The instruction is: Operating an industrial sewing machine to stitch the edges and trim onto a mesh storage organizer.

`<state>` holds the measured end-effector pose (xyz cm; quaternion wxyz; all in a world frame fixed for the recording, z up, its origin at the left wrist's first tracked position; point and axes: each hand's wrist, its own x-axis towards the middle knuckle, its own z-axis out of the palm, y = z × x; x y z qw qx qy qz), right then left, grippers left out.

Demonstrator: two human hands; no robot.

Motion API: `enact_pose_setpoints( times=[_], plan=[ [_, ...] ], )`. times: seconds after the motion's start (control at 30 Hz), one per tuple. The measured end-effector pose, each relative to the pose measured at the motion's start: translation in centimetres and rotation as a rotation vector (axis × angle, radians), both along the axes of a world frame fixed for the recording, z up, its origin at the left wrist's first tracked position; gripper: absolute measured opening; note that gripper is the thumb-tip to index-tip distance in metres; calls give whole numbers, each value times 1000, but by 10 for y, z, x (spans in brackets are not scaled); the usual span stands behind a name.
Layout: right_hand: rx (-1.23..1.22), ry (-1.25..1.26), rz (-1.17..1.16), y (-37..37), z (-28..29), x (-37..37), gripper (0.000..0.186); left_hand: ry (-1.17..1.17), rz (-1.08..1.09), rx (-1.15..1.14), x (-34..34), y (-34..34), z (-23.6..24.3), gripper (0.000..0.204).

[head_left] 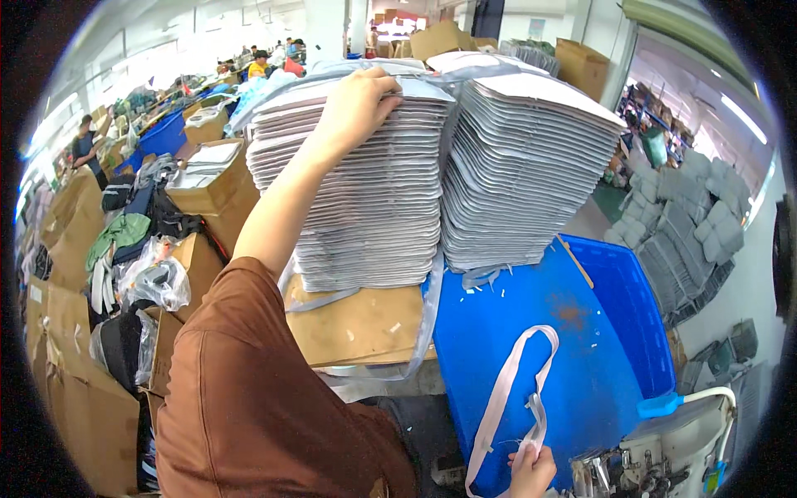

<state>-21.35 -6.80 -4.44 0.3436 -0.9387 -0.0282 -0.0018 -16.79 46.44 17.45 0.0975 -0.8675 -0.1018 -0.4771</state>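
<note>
A tall stack of grey, flat fabric panels (pixel 365 191) stands in front of me, tied with a grey strip. My left hand (pixel 357 108) reaches up to its top; the fingers curl over the upper edge, with the thumb against the front, closed on the topmost panel. Low at the right, my right hand (pixel 531 471) pinches the end of a pale pink strap (pixel 502 386). This strap rises in a loop over the blue tabletop (pixel 540 319), and a thin grey strip hangs beside it. Part of the right hand falls outside the picture.
A second stack of grey panels (pixel 523 174) leans close on the right. Cardboard (pixel 357 328) lies under the first stack. A blue bin (pixel 623 307) stands at the right, near metal sewing-machine parts (pixel 639 473). Cartons and bagged cloth crowd the left. Other people work far back.
</note>
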Motion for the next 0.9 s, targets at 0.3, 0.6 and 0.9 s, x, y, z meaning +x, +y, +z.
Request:
enact_pose_setpoints(
  times=[0.3,0.6,0.9],
  plan=[
    [37,-61,-30,9,10,-9,31,-676,-426,236,-24,-48,27,12],
    [255,-195,-317,14,18,-22,33,-168,-898,53,-47,-204,9,20],
    [339,-239,-211,18,13,-23,39,502,-1234,-285,1,-332,-111,26]
  ],
)
